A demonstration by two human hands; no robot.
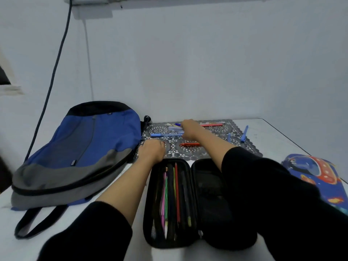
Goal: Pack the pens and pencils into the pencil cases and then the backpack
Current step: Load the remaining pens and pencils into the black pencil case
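An open black pencil case [205, 187] lies in front of me, with several coloured pencils [170, 194] in its left half. Behind it, on a dark lace mat [190, 152], lie loose pens. My right hand [191, 129] reaches over the mat, its fingers curled on the end of a blue pen [163, 135]. My left hand [152, 150] is a closed fist at the mat's near left corner, with a bit of red pen [163, 143] showing at its knuckles. A blue and grey backpack [90, 140] lies flat on the left.
A red pen [189, 144] lies mid-mat, a red pencil [212, 125] at the mat's far edge, and two blue pens [244, 133] at its right side. A blue case with a red rocket print [320, 178] sits at the table's right edge. A wall stands close behind.
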